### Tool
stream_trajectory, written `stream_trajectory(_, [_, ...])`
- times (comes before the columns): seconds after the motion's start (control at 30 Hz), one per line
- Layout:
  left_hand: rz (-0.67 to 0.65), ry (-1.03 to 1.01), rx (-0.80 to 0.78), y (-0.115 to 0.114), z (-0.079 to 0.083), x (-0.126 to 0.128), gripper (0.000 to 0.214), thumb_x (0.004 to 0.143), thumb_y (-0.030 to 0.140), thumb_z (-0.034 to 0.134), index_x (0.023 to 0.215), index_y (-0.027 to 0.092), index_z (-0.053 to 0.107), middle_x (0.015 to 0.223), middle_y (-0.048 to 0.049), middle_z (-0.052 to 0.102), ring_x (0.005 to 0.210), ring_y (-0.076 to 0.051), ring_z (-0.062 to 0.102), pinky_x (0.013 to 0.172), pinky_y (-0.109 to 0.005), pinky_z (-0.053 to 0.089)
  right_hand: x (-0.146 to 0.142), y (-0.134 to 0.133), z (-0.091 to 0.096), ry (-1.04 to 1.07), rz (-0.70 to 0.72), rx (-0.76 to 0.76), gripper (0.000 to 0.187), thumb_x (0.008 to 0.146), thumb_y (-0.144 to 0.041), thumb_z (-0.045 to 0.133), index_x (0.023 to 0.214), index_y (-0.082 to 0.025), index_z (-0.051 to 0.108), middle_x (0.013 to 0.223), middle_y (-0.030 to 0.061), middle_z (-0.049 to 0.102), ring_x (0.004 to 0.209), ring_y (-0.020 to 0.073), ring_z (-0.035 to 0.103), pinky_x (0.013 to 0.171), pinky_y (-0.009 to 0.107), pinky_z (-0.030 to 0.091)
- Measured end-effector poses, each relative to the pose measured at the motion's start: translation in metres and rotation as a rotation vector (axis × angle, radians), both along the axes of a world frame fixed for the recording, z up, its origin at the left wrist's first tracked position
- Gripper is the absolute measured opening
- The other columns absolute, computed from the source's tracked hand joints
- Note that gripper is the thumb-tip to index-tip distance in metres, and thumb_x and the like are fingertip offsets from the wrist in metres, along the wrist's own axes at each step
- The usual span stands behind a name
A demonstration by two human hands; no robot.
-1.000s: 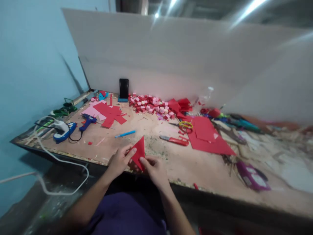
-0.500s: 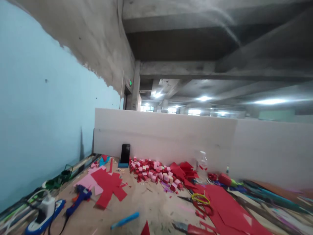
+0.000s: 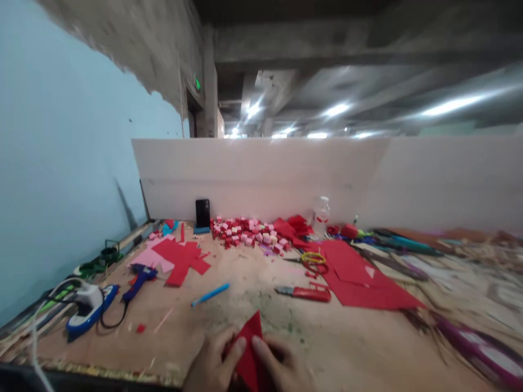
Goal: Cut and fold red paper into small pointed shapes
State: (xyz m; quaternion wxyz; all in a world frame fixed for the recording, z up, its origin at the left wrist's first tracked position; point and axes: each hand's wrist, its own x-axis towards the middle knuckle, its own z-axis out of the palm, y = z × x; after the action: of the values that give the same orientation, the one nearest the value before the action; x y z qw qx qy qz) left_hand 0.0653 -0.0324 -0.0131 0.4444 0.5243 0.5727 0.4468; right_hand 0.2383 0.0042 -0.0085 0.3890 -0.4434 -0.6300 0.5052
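Note:
A folded piece of red paper (image 3: 252,348), its pointed tip upward, is held at the bottom centre of the head view. My left hand (image 3: 216,356) pinches its left side, thumb on the face of the sheet. On the right side my right hand (image 3: 281,362) grips it the same way, thumb near the fold. The lower part of the paper is hidden by the hands and the frame edge. Beyond them on the wooden table (image 3: 241,296) lie a blue pen (image 3: 210,294) and a red-handled utility knife (image 3: 304,293).
Small red and pink cubes (image 3: 249,233) are heaped at the back beside a phone (image 3: 202,213). At left are a glue gun (image 3: 138,277) and a power strip (image 3: 92,313). Scissors (image 3: 312,261), red sheets (image 3: 359,277) and a plastic bottle (image 3: 321,216) are at right.
The view has tipped downward, so more of the table shows. Both hands have come into view holding the red paper, of which only the tip showed before.

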Motion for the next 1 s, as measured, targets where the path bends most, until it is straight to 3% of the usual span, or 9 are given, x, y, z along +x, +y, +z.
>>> stream_trajectory(0.1, [-0.128,0.002,0.09,-0.005,0.007,-0.005,0.06,0.097,0.075,0.05,0.092,0.019,0.07,0.08,-0.0037,0.071,0.073,-0.019,0.063,0.069,-0.028,0.048,0.001,-0.008,0.01,0.105,0.034,-0.065,0.055,0.084,-0.07,0.074,0.072,-0.017,0.081,0.073,0.0073,0.077,0.074,0.0248,0.072,0.07,0.032,0.057])
stream_trajectory(0.23, [-0.206,-0.007,0.119,-0.004,0.007,-0.012,0.049,0.102,0.063,0.053,0.089,0.018,0.068,0.081,-0.0025,0.068,0.073,-0.018,0.06,0.069,-0.027,0.045,-0.007,-0.007,0.023,0.185,-0.068,-0.023,0.051,0.08,-0.067,0.079,0.071,-0.017,0.081,0.064,0.0045,0.069,0.059,0.0166,0.059,0.054,0.026,0.046])
stream_trajectory(0.33, [-0.226,0.003,0.12,-0.006,0.007,-0.016,0.043,0.103,0.057,0.054,0.092,0.017,0.068,0.08,-0.0012,0.065,0.07,-0.017,0.056,0.067,-0.027,0.043,-0.01,-0.009,0.022,0.256,-0.079,-0.104,0.048,0.078,-0.063,0.082,0.069,-0.016,0.079,0.056,0.0018,0.061,0.048,0.0121,0.047,0.043,0.024,0.035])
stream_trajectory(0.4, [-0.245,-0.005,0.124,-0.007,0.008,-0.018,0.041,0.104,0.054,0.053,0.091,0.018,0.067,0.081,-0.0005,0.064,0.07,-0.016,0.055,0.067,-0.027,0.042,-0.01,-0.011,0.019,0.278,-0.098,-0.166,0.044,0.075,-0.06,0.086,0.074,-0.016,0.08,0.056,0.0002,0.06,0.045,0.0107,0.045,0.041,0.023,0.033])
stream_trajectory(0.53, [-0.278,0.07,0.161,-0.008,0.014,-0.021,0.035,0.106,0.047,0.053,0.088,0.018,0.064,0.08,0.0009,0.061,0.073,-0.015,0.054,0.07,-0.027,0.04,-0.011,-0.011,0.015,0.325,-0.133,-0.236,0.042,0.077,-0.059,0.085,0.079,-0.018,0.078,0.062,0.0016,0.066,0.047,0.0134,0.054,0.043,0.025,0.04])
stream_trajectory(0.83, [-0.309,0.134,0.215,-0.009,0.018,-0.023,0.033,0.105,0.043,0.054,0.084,0.019,0.062,0.076,0.0021,0.06,0.071,-0.015,0.053,0.069,-0.028,0.038,-0.017,-0.011,0.017,0.373,-0.196,-0.194,0.044,0.073,-0.061,0.085,0.083,-0.018,0.079,0.059,-0.0003,0.064,0.043,0.0107,0.047,0.04,0.025,0.036])
stream_trajectory(1.0, [-0.291,0.111,0.218,-0.01,0.018,-0.023,0.035,0.104,0.043,0.054,0.082,0.018,0.063,0.076,0.0014,0.06,0.069,-0.015,0.052,0.066,-0.027,0.038,-0.02,-0.012,0.017,0.384,-0.24,-0.171,0.039,0.073,-0.056,0.084,0.077,-0.018,0.079,0.06,0.002,0.065,0.049,0.0148,0.055,0.043,0.026,0.042])
